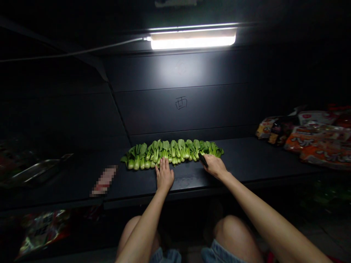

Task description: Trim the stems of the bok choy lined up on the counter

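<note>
Several heads of bok choy (156, 150) lie in a long row on the dark shelf (189, 180), white-green stems toward me and leaves toward the back panel. My left hand (165, 175) rests with fingers stretched out, fingertips touching the stems near the middle of the row. At the right part of the row, my right hand (215, 165) is closed around a small black object (203, 160). Its kind does not show clearly, and the hand hides part of it. The black object is close against the bok choy there.
A lit tube lamp (193, 39) with a white cable (109, 45) hangs above. Orange snack bags (315, 142) fill the shelf's right end. To the left are a metal tray (35, 171) and a pixelated patch (104, 180). Packaged goods (44, 228) sit lower left, below the shelf edge.
</note>
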### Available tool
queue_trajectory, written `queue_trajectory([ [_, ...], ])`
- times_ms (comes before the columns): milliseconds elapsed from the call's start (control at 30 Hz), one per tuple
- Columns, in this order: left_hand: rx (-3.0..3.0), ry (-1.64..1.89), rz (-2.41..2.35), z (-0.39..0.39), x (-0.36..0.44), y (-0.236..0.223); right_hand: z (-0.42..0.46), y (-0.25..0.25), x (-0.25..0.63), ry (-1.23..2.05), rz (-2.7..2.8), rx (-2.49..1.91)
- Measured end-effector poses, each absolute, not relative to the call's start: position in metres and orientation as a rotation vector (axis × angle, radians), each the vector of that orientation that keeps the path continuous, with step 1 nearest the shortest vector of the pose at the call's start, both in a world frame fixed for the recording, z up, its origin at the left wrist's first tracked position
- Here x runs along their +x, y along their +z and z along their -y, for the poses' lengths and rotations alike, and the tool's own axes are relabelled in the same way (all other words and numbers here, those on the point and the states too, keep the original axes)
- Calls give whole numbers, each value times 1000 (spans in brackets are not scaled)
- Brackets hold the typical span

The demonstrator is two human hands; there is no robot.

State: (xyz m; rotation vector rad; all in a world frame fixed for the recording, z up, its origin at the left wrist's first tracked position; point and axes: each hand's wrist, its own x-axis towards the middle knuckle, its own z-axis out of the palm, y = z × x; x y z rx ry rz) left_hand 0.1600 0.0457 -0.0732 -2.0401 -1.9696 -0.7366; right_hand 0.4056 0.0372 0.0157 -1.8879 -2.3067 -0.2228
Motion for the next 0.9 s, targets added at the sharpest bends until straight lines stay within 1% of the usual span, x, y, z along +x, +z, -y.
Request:
queue_trajectory([
  [900,-2052,-686,1865,-44,159,-73,-28,19,443,-277,2163,-2061],
])
